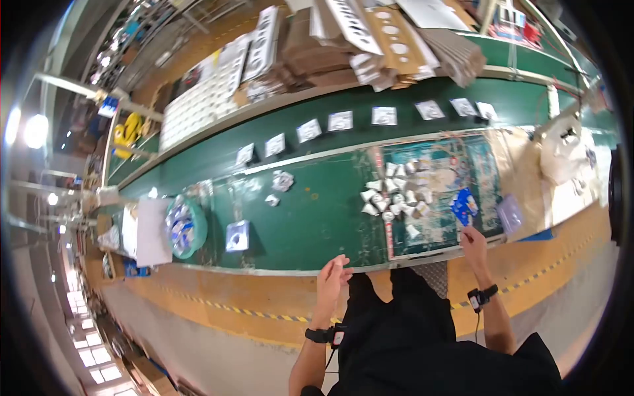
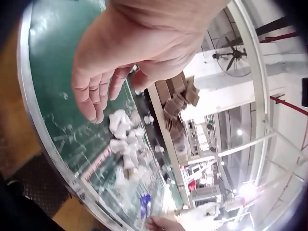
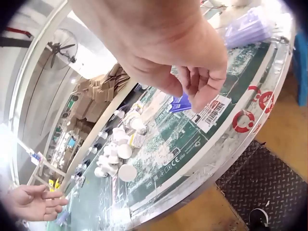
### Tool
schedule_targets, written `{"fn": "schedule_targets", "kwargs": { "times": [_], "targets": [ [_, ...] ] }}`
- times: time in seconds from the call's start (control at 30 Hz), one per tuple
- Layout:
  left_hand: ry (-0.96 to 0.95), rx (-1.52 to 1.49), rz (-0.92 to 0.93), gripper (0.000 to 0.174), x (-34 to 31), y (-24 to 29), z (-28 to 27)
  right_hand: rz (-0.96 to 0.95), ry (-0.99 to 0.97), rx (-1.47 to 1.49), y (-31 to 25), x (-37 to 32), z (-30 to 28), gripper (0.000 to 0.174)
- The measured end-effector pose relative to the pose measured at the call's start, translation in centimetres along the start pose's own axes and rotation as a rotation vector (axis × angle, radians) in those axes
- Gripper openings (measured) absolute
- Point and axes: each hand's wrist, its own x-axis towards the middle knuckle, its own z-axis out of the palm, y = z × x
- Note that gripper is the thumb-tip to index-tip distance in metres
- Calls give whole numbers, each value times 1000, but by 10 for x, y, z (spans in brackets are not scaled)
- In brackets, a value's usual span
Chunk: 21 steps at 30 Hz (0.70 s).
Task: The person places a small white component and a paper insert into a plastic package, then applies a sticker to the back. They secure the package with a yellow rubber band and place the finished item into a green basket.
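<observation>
My left hand (image 1: pixel 331 280) hangs over the table's front edge, fingers loosely bent, nothing in them. In the left wrist view its fingers (image 2: pixel 94 94) point down above the green surface. My right hand (image 1: pixel 474 249) is at the near end of some blue packets (image 1: pixel 463 206). The right wrist view has its bent fingers (image 3: pixel 204 89) over the packets (image 3: pixel 181 103), thumb and fingertips apart; whether they touch is unclear. Beside them lies a white barcode label (image 3: pixel 211 113). Several small white cup-shaped pieces (image 1: pixel 396 188) lie grouped left of the packets.
Small bags (image 1: pixel 341 121) stand in a row along the back. A green basin (image 1: pixel 200 228) of packets and a clear-bagged item (image 1: pixel 238 236) are at left. Purple sleeves (image 1: pixel 509 214) lie at right. Stacked cardboard (image 1: pixel 317 53) fills the shelf behind.
</observation>
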Motion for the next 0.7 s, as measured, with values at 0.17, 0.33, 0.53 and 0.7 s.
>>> {"fn": "schedule_targets", "kwargs": {
  "times": [0.17, 0.33, 0.53, 0.7],
  "targets": [
    [239, -38, 100, 40, 2, 5, -95, -102, -226, -45, -90, -22, 42, 16],
    [627, -119, 240, 45, 44, 2, -229, -169, -368, -30, -186, -57, 121, 17],
    [726, 192, 338, 51, 102, 57, -346, -276, -390, -215, -256, -102, 253, 21],
    [539, 252, 502, 42, 102, 89, -359, -214, -469, -315, -263, -115, 302, 25]
  ]
}}
